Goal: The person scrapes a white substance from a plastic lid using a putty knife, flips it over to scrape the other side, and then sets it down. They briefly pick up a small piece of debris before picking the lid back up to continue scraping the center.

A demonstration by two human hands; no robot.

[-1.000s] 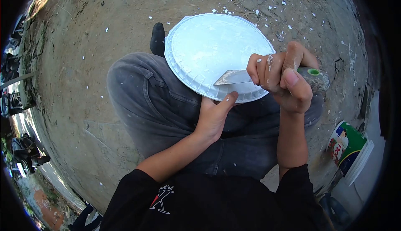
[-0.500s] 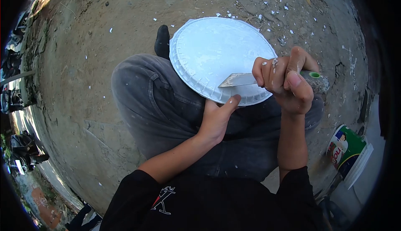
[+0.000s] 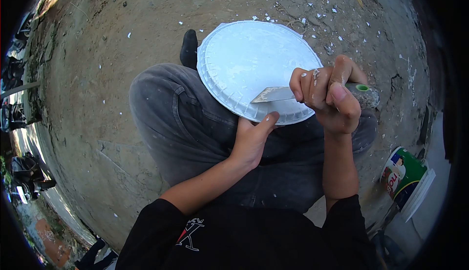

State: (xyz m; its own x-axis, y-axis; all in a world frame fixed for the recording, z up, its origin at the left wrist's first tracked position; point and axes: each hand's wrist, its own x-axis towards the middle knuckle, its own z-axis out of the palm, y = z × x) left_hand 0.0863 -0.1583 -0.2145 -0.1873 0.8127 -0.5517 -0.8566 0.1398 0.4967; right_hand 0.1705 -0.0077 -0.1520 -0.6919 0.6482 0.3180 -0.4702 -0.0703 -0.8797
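Observation:
A round white bucket lid (image 3: 254, 55) with a ribbed rim rests tilted over my lap, with whitish smears on its face. My left hand (image 3: 251, 140) grips its near edge, thumb on top and the other fingers hidden underneath. In my right hand (image 3: 330, 94) is a putty knife (image 3: 273, 94), held in a fist with the thumb showing. Its flat blade, stained near the tip, points left and lies over the lid's near part, close to the rim. The handle's greenish end sticks out on the right of the fist. White specks mark the right fingers.
My bent legs in grey trousers (image 3: 163, 99) lie under the lid. White flakes (image 3: 317, 13) are scattered on the dirt ground beyond it. A green and white paint bucket (image 3: 404, 178) lies tilted at the right. Parked motorbikes (image 3: 31, 177) show at the far left.
My right hand and the putty knife have shifted slightly left, the blade sliding a little along the lid's near side. My left hand keeps its grip, nearly still.

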